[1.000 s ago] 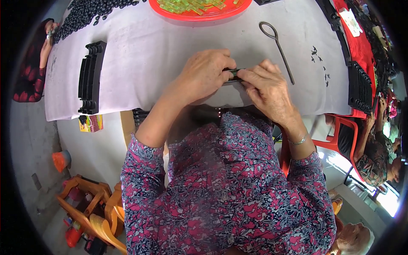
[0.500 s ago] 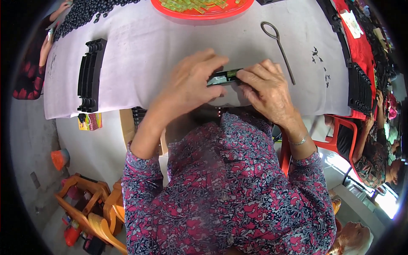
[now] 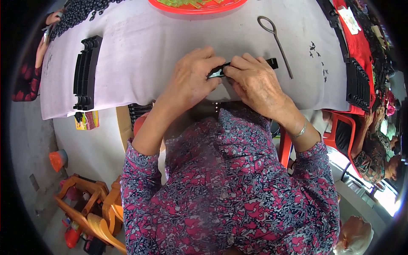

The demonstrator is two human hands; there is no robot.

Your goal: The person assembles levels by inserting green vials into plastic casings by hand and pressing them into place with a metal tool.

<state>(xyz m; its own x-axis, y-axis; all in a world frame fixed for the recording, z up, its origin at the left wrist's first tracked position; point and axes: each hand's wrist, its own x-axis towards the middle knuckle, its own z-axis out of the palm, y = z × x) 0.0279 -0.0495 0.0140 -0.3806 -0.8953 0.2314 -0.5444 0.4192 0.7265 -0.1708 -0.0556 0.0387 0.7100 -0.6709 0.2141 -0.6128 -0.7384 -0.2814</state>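
We count what looks like one slim, glossy black strip (image 3: pixel 272 63), over the near side of the cloth-covered table (image 3: pixel 140 55); our left hand (image 3: pixel 195 76) pinches its left end between thumb and fingers, while our right hand (image 3: pixel 257 85) grips its middle, hiding that stretch from us. Just right of it lies one metal rod (image 3: pixel 282 53) with a looped end. Farther off we see one smooth red plate (image 3: pixel 199 11) of green pieces (image 3: pixel 187 3); leftward, one ribbed black frame (image 3: pixel 87 72) and round black beads (image 3: pixel 80 17), too many to count
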